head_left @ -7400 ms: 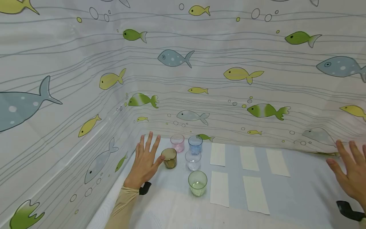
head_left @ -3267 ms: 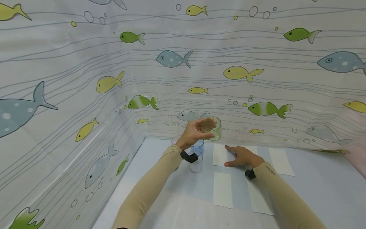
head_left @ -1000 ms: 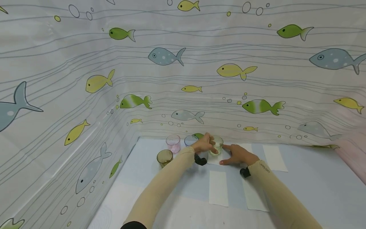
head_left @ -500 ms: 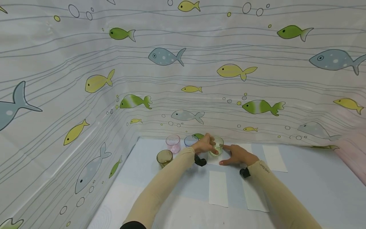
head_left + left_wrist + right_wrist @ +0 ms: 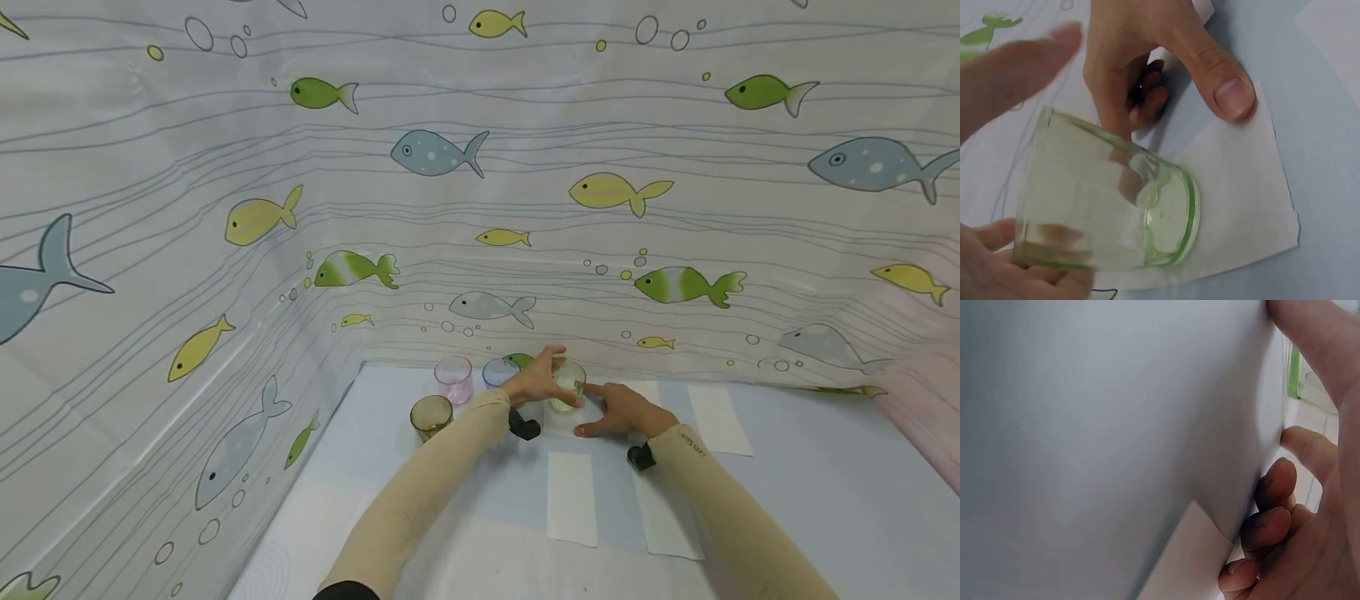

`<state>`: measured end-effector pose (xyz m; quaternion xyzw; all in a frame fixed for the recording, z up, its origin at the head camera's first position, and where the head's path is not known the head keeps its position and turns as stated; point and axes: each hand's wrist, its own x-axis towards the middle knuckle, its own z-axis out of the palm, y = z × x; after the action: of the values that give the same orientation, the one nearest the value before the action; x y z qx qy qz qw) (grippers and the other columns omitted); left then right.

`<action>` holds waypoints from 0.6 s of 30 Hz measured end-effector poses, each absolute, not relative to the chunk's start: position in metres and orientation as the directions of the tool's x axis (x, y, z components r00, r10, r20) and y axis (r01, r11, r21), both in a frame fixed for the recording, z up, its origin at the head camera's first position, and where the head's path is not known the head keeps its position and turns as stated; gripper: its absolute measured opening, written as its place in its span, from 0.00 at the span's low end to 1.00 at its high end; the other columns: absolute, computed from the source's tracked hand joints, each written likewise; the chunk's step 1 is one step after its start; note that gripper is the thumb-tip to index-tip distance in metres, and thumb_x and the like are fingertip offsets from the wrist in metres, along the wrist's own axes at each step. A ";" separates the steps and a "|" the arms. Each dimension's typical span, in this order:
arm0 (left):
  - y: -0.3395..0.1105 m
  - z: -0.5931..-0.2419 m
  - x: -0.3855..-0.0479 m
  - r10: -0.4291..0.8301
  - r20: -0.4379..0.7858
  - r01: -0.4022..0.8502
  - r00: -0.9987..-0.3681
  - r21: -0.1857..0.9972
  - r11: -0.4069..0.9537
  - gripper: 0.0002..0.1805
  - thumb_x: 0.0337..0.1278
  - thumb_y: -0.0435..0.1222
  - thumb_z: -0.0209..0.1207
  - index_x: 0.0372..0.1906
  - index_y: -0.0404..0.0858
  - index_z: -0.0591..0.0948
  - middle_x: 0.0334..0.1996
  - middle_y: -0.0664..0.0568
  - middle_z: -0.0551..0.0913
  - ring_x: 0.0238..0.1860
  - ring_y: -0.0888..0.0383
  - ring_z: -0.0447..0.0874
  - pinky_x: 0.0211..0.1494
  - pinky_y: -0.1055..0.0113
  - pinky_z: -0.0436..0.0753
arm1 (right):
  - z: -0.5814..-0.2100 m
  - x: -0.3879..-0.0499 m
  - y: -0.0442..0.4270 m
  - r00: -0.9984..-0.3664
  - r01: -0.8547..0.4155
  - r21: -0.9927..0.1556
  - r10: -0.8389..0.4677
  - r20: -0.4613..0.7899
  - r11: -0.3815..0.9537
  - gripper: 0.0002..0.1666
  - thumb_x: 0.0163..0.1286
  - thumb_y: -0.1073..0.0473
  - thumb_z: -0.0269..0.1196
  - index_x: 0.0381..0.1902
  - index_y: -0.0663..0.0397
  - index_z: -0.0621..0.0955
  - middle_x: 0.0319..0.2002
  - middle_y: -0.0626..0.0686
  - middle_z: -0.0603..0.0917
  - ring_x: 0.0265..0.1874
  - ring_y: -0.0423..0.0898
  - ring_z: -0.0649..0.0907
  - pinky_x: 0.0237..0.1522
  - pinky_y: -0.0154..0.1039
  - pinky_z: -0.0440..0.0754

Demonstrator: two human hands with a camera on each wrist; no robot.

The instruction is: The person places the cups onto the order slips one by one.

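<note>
A green-tinted glass tumbler (image 5: 567,386) stands upright on a white paper strip (image 5: 1235,187) at the back of the table. My left hand (image 5: 534,382) is around the tumbler's left side, fingers and thumb spread. In the left wrist view, one digit is clear of the rim and other fingers lie beside the glass wall. On the right, my right hand (image 5: 626,410) rests on the strip, thumb and index finger extended. In the right wrist view, its other fingers (image 5: 1266,528) are loosely curled. The index fingertip is close to the tumbler's base; contact cannot be told.
Left of my hands stand a pink tumbler (image 5: 453,382), a partly hidden blue tumbler (image 5: 497,372) and a brown tumbler (image 5: 431,417). Further paper strips (image 5: 572,500) lie in two rows. A fish-print curtain (image 5: 562,275) hangs behind and to the left.
The green tumbler came from the front of the table, was lifted in my left hand, and was set on the back-left strip. Within the last half second my left fingers spread away from it.
</note>
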<state>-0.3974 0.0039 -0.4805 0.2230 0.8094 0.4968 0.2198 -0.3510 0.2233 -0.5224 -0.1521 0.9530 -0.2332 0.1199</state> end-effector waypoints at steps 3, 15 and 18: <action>0.004 -0.474 -0.394 0.597 -0.082 0.195 -0.798 0.902 0.385 0.66 0.51 0.39 0.81 0.86 0.43 0.47 0.86 0.42 0.54 0.86 0.41 0.51 0.86 0.43 0.61 | -0.524 -0.351 0.223 -0.926 -0.242 -0.469 -0.347 -0.150 0.850 0.65 0.55 0.30 0.79 0.80 0.58 0.68 0.68 0.66 0.80 0.64 0.62 0.81 0.69 0.66 0.78; -0.012 -0.429 -0.380 0.511 0.106 0.317 -0.853 0.883 0.346 0.62 0.53 0.47 0.80 0.86 0.45 0.53 0.85 0.48 0.57 0.85 0.44 0.54 0.86 0.44 0.61 | -0.525 -0.351 0.225 -0.917 -0.268 -0.450 -0.369 -0.153 0.852 0.67 0.57 0.29 0.78 0.81 0.61 0.65 0.64 0.66 0.81 0.61 0.59 0.80 0.68 0.62 0.79; -0.026 -0.418 -0.376 0.508 0.194 0.378 -0.840 0.879 0.290 0.60 0.54 0.47 0.79 0.85 0.42 0.54 0.84 0.45 0.60 0.85 0.47 0.55 0.88 0.50 0.58 | -0.524 -0.350 0.225 -0.917 -0.267 -0.449 -0.368 -0.152 0.853 0.66 0.57 0.29 0.77 0.81 0.60 0.66 0.66 0.67 0.80 0.64 0.61 0.79 0.70 0.63 0.77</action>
<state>-0.3756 -0.0258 -0.4185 0.2765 0.8007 0.5278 0.0613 -0.3502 0.2255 -0.5239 -0.1663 0.9553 -0.2146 0.1170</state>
